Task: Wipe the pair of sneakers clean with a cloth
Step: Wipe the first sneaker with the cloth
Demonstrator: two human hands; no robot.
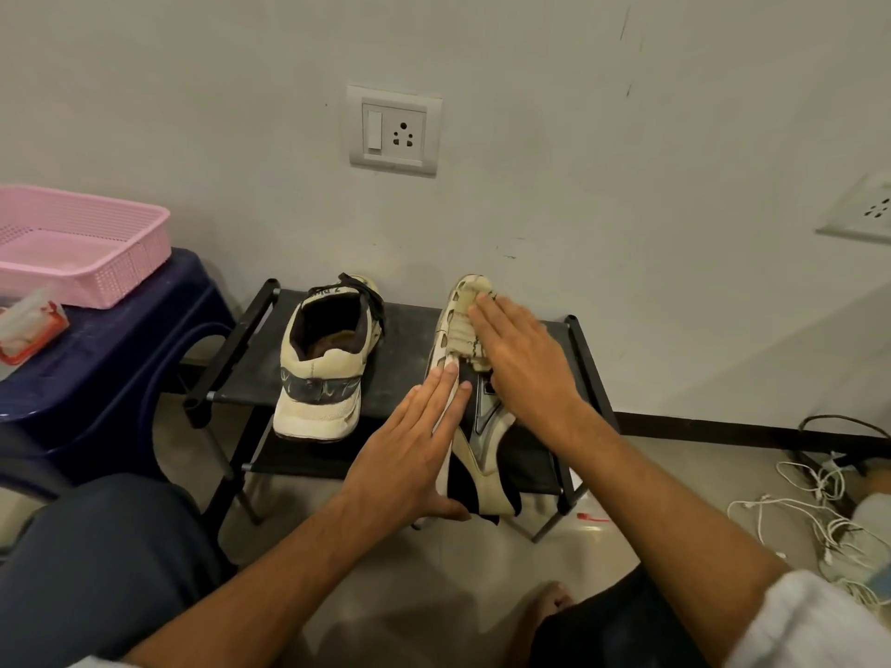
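Note:
Two worn cream sneakers sit on a low black shoe rack [586, 359] against the wall. The left sneaker [318, 378] stands upright with its heel toward me. The right sneaker [487, 445] is turned on its side, sole facing right. My left hand [410, 450] lies flat along its upper side, fingers straight, thumb under the heel. My right hand [520, 359] presses flat on the sole near the toe, fingers straight. I cannot make out a cloth under either hand.
A dark blue plastic stool [120, 359] at the left carries a pink basket [96, 277] and a pack of wipes [29, 325]. White cables [819, 513] lie tangled on the floor at the right. A wall socket [393, 130] sits above the rack.

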